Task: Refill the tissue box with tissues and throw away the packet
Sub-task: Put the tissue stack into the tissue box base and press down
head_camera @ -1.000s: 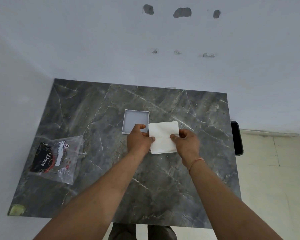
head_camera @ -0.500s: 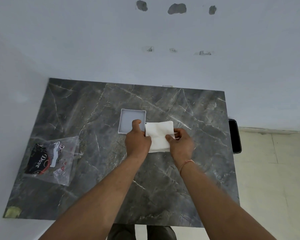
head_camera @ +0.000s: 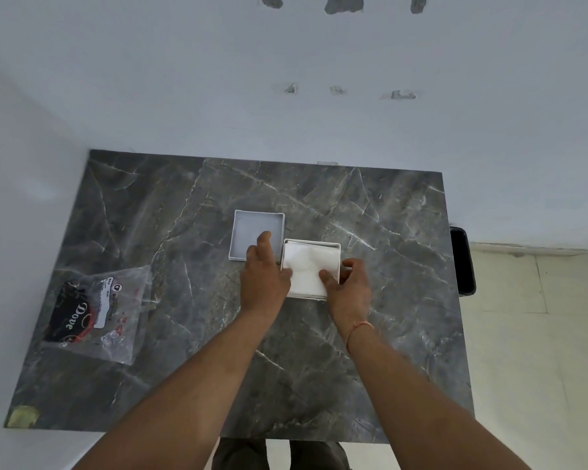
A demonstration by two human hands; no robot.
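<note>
A white stack of tissues (head_camera: 308, 269) lies inside a square white tissue box (head_camera: 337, 248) at the middle of the dark marble table (head_camera: 370, 351). My left hand (head_camera: 263, 278) grips the stack's left edge, and my right hand (head_camera: 348, 286) pinches its near right corner. Just left of the box lies its square white lid (head_camera: 252, 228), upside down, partly hidden by my left fingers. The clear plastic packet (head_camera: 95, 313) with a black Dove label lies flat near the table's left edge.
A white wall runs along the table's back and left sides. A black bin (head_camera: 462, 261) stands on the tiled floor past the table's right edge. A small yellowish scrap (head_camera: 22, 416) sits on the near left corner.
Both hands have lowered the tissue stack, which now sits inside the box's rim. The camera tilted slightly.
</note>
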